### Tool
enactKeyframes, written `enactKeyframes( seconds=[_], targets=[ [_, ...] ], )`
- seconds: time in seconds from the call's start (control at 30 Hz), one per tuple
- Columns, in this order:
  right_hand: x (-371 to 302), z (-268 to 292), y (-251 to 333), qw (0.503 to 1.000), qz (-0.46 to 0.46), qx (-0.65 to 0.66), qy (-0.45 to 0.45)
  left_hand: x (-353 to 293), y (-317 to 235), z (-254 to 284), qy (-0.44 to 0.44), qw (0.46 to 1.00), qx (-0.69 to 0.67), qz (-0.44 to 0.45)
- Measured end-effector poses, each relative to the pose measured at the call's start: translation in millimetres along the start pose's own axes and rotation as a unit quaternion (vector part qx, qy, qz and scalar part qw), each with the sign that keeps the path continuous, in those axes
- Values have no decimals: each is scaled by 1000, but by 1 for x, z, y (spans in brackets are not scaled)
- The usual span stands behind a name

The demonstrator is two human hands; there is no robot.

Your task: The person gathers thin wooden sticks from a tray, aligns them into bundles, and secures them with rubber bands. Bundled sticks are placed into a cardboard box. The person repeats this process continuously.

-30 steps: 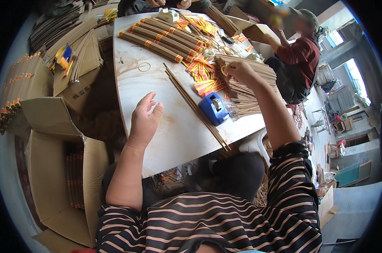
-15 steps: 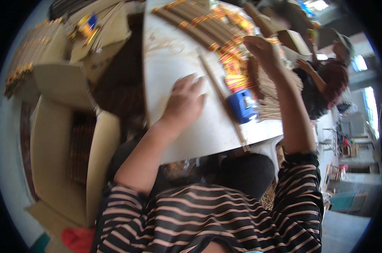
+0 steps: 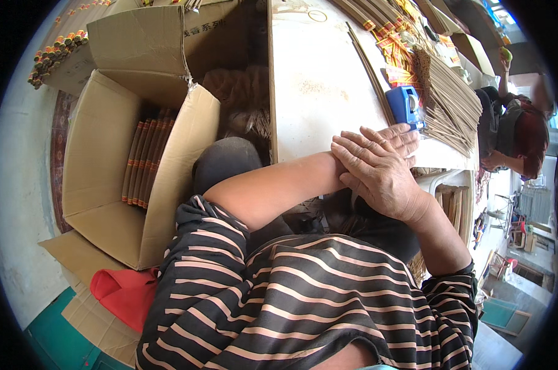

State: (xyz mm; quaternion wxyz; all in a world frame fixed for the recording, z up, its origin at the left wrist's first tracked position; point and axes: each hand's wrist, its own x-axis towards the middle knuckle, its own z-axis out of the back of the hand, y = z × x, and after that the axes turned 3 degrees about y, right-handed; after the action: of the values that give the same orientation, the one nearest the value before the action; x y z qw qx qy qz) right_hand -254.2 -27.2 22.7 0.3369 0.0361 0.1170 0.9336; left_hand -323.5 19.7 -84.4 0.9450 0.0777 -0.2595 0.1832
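Note:
My right hand [image 3: 381,176] lies flat across the back of my left hand [image 3: 402,139], over the table's front edge. Both hands have their fingers stretched out, and neither shows anything in it. The right hand hides part of the left. Just beyond my left fingertips stands a blue tape dispenser [image 3: 404,106]. To its right lies a loose pile of thin brown incense sticks [image 3: 455,98]. A pair of long thin brown strips [image 3: 370,73] slants up the white table [image 3: 316,117] from the dispenser. Red and yellow paper labels [image 3: 397,58] lie behind the dispenser.
At my left, an open cardboard box [image 3: 100,154] holds several brown bundles [image 3: 146,160] with red and yellow bands. More banded bundles [image 3: 371,15] lie at the table's far side. A red cloth [image 3: 128,296] hangs by the box. A person [image 3: 519,132] is at the right.
My right hand has come back from the labels and bundles and now rests on my left hand. My left hand has swung right across the table. The view has turned leftward.

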Motion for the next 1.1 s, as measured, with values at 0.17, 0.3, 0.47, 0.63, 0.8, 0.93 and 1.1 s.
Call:
enactKeyframes(
  seconds=[0.17,0.3,0.47,0.63,0.8,0.93,1.1],
  targets=[
    [-12,-2,17,999,-32,31,-23,-13,-24,5,42,996,-72,-15],
    [-32,-17,27,997,-18,49,-63,-18,-36,10,75,988,-130,-20],
    [-46,-22,31,993,-3,91,-78,-25,-46,18,121,970,-210,-13],
    [-26,-26,52,997,-36,49,-56,-28,-60,26,156,950,-269,-2],
    [11,-17,55,936,-240,172,193,-30,-86,22,172,934,-310,37],
    [7,-29,25,863,-393,230,217,-27,-88,28,210,909,-353,69],
    [-39,-31,4,855,-380,353,-3,-9,-67,49,284,850,-443,-21]
  ],
)
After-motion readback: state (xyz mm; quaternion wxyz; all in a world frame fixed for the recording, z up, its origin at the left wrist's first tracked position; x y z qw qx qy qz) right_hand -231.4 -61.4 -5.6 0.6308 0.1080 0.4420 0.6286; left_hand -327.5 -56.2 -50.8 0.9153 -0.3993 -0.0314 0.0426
